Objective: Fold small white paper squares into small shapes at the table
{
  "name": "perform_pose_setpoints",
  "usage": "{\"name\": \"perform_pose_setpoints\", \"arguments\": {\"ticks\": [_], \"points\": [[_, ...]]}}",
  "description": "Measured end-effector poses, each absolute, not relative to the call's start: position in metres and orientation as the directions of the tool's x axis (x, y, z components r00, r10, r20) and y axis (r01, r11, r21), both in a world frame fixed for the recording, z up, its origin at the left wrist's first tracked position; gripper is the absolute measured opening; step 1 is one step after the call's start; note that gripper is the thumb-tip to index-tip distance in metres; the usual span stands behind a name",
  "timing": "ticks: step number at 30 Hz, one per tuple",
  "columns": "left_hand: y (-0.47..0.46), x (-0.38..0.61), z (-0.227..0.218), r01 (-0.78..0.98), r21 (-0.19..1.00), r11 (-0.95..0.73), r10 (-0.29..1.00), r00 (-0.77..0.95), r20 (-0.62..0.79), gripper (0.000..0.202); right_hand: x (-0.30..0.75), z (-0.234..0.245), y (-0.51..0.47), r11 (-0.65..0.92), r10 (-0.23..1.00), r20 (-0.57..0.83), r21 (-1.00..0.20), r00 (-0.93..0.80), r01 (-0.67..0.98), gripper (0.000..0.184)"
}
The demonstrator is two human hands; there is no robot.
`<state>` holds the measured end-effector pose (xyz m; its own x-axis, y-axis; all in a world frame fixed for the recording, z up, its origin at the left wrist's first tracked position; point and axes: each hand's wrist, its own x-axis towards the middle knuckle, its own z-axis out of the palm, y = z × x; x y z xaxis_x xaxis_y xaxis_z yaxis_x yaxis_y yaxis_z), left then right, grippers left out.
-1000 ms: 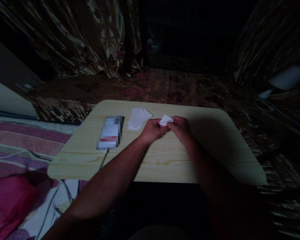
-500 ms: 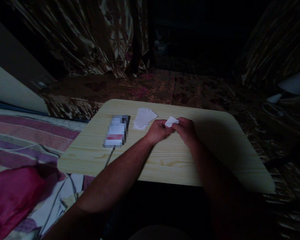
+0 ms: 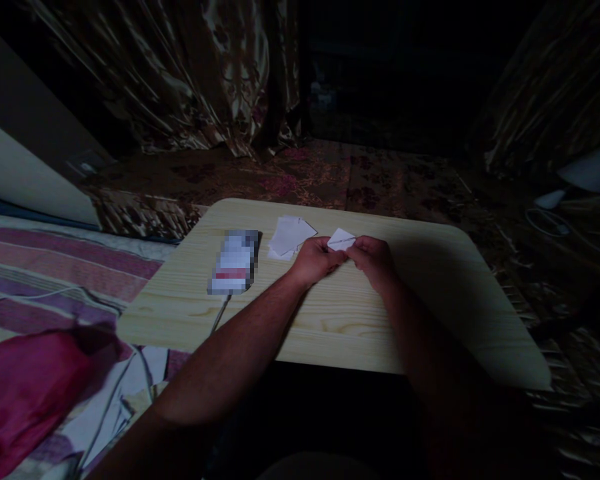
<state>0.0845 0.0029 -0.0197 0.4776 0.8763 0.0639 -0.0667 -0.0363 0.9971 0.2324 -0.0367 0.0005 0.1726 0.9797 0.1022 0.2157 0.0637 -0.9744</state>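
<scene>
A small folded piece of white paper [image 3: 341,239] is held up over the middle of the wooden table, with a crease line across it. My left hand [image 3: 314,260] pinches its left side, and my right hand [image 3: 373,257] grips its right edge between thumb and fingers. Just left of my left hand lies a loose stack of white paper sheets [image 3: 291,237] on the table. The undersides of the folded paper and some fingertips are hidden.
On the left of the table [image 3: 350,333] lies a blurred-out phone [image 3: 233,262] with a cable [image 3: 221,313] running off the near edge. A bed with a striped cover [image 3: 80,260] and a pink cloth [image 3: 30,393] adjoins at left. Curtains [image 3: 230,73] hang behind.
The folded paper has tilted and turned slightly between my fingers, and its crease sits differently. My right fingers have shifted a little toward its right edge. The stack and phone stay put.
</scene>
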Motion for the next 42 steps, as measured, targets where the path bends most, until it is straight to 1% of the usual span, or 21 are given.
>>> {"name": "perform_pose_setpoints", "arguments": {"ticks": [5,8,10,12,18,20,24,26,29,35,39,42], "points": [[0.001,0.084,-0.017,-0.061,0.997,-0.044,0.876,0.477,0.067,0.023,0.235,0.001,-0.037,0.058,0.975,0.116,-0.957,0.19,0.285,0.014],[0.002,0.083,-0.014,-0.129,0.992,-0.01,0.878,0.474,0.07,0.026,0.236,0.001,-0.036,0.035,0.975,0.099,-0.953,0.199,0.301,0.012],[0.005,0.082,-0.012,-0.22,0.974,0.051,0.9,0.433,0.051,0.027,0.237,0.0,-0.036,0.016,0.977,0.079,-0.954,0.199,0.301,0.011],[0.009,0.082,-0.011,-0.272,0.959,0.081,0.932,0.362,0.024,0.029,0.236,-0.001,-0.035,0.007,0.978,0.071,-0.951,0.196,0.309,0.01],[0.012,0.081,-0.013,-0.276,0.952,0.133,0.95,0.31,-0.043,0.025,0.236,-0.007,-0.034,0.057,0.982,0.118,-0.931,0.148,0.36,0.012],[0.012,0.081,-0.012,-0.275,0.951,0.144,0.954,0.295,-0.059,0.023,0.236,-0.006,-0.034,0.062,0.986,0.11,-0.942,0.128,0.329,0.014],[0.012,0.081,-0.011,-0.275,0.948,0.16,0.953,0.293,-0.076,0.023,0.237,-0.002,-0.034,0.037,0.99,0.063,-0.98,0.127,0.195,0.016],[0.013,0.08,-0.012,-0.279,0.946,0.164,0.951,0.301,-0.076,0.023,0.238,0.0,-0.034,0.048,0.989,0.068,-0.988,0.133,0.147,0.019],[0.014,0.08,-0.014,-0.285,0.946,0.155,0.948,0.312,-0.061,0.023,0.238,0.001,-0.034,0.084,0.989,0.097,-0.99,0.114,0.109,0.02],[0.014,0.08,-0.016,-0.254,0.955,0.15,0.945,0.32,-0.063,0.024,0.239,0.001,-0.035,0.107,0.989,0.117,-0.989,0.095,0.104,0.02],[0.013,0.08,-0.015,-0.252,0.954,0.162,0.942,0.327,-0.074,0.025,0.24,0.002,-0.035,0.109,0.989,0.121,-0.985,0.085,0.131,0.023],[0.013,0.08,-0.014,-0.259,0.949,0.178,0.94,0.329,-0.086,0.024,0.24,0.001,-0.036,0.14,0.988,0.149,-0.979,0.052,0.146,0.025]]}}
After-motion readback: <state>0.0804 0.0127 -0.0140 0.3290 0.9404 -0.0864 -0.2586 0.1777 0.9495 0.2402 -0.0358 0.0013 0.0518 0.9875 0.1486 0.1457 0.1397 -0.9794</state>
